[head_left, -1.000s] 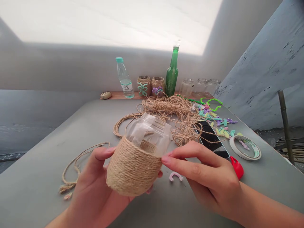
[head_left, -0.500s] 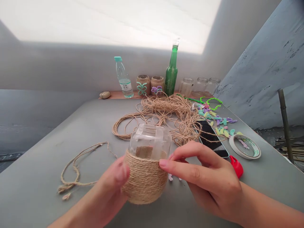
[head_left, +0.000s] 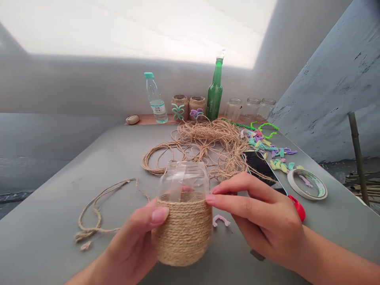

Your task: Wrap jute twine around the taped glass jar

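Observation:
A glass jar stands upright between my hands, its lower half tightly wrapped in jute twine and its upper part bare. My left hand holds it from the lower left, with the thumb pressed on the wrapped coils. My right hand grips the right side, with its fingertips at the top edge of the wrapping. A loose tangle of jute twine lies behind the jar. A separate length of twine lies left of my left hand.
On the grey table lie a phone, a roll of tape, a red object and several colourful pipe-cleaner pieces. A wooden shelf at the back holds bottles and jars.
The jar has swung from tilted to upright and moved right, with the wrapped part now lower. My left hand has shifted right with it.

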Motion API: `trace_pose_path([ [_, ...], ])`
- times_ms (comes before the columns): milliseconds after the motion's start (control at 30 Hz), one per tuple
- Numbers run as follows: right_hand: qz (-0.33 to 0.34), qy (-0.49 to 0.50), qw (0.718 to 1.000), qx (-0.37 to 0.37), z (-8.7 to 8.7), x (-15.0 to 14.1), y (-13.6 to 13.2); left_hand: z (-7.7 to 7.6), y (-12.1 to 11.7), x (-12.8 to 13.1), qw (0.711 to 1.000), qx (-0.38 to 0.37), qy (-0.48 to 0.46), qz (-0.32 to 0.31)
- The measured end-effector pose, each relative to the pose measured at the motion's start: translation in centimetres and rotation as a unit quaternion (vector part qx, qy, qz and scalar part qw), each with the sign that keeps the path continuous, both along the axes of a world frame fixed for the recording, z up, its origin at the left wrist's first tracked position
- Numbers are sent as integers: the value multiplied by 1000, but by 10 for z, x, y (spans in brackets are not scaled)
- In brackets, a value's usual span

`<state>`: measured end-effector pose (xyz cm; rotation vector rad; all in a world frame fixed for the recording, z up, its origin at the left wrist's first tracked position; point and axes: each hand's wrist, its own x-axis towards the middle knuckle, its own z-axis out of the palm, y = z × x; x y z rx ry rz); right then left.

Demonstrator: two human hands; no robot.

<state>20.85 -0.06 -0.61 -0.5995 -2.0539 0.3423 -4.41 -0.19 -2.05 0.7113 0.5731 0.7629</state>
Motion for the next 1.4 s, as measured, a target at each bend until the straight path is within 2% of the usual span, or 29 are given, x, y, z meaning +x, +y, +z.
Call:
trace_pose_path([
  [133,11,-4,1000,1,0,-1,-1,2,0,6,1000,11,0,4],
  [267,31,-16,999,-6,-1,0,-1,-2,-1,7,999,34,23,16],
  [433,35,-13,999,-21,-3,0,-1,-8,-1,3,1000,2,18,17],
  [600,50,9,998,-48,-5,-1,-1,-2,1,2,999,-20,-23,23],
  [767,47,14,998,-34,-5,-2,-2,-1,-1,0,997,-48,-55,6],
  [1000,54,18,998,-34,-5,-2,-1,-12,-6,-4,996,-85,6,15],
  [1267,35,18,998,-46,-4,-5,2,-7,-5,-10,997,-77,12,26],
  [1400,30,20,997,-64,-4,-5,3,-7,-2,-6,998,-61,3,9],
])
